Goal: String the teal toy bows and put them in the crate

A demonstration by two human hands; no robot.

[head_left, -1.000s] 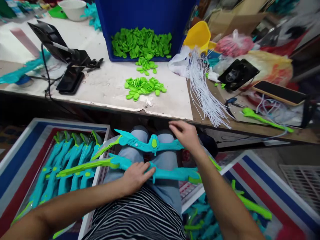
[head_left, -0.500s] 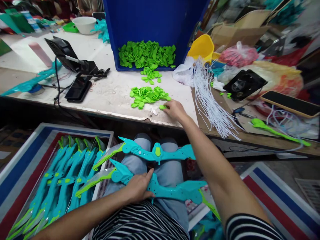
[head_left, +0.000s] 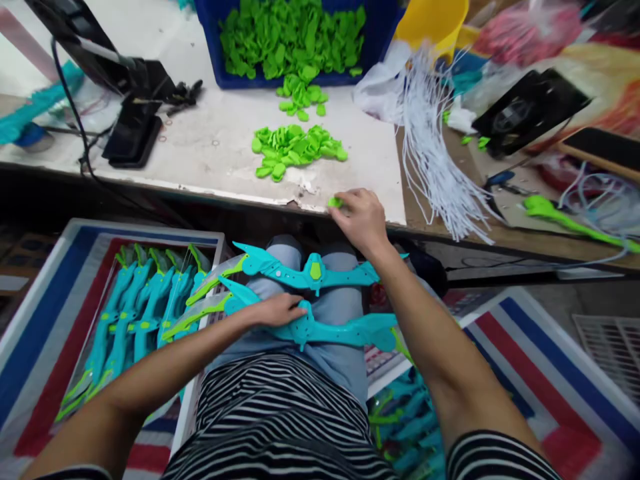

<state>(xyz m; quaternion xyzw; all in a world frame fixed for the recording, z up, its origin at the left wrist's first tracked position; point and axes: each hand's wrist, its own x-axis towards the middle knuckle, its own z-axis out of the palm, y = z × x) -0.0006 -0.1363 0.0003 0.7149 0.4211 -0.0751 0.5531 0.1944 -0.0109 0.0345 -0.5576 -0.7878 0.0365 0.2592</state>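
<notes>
- Across the person's thighs (head_left: 345, 300) lay two bows, a far bow (head_left: 345, 277) and a near bow (head_left: 345, 331); on the table (head_left: 200, 160) were two green heaps, a larger heap (head_left: 300, 148) and a smaller heap (head_left: 301, 100) beside one blue bin (head_left: 214, 57); two crates flanked the legs, a left crate (head_left: 187, 410) and a right crate (head_left: 390, 378).
- Both bows had glossy turquoise bodies and lime-green limbs; the far one showed a lime inset at its centre.
- Their long axes ran left to right, nearly parallel; the left limbs slanted leftward and back toward the person.
- The left hand (head_left: 281, 311) curled its fingers closely round the near bow, left of its middle; the right hand (head_left: 364, 220), at the table's edge, pinched one green piece (head_left: 335, 202) between thumb and fingertips; whether that piece touched the table could not be told.
</notes>
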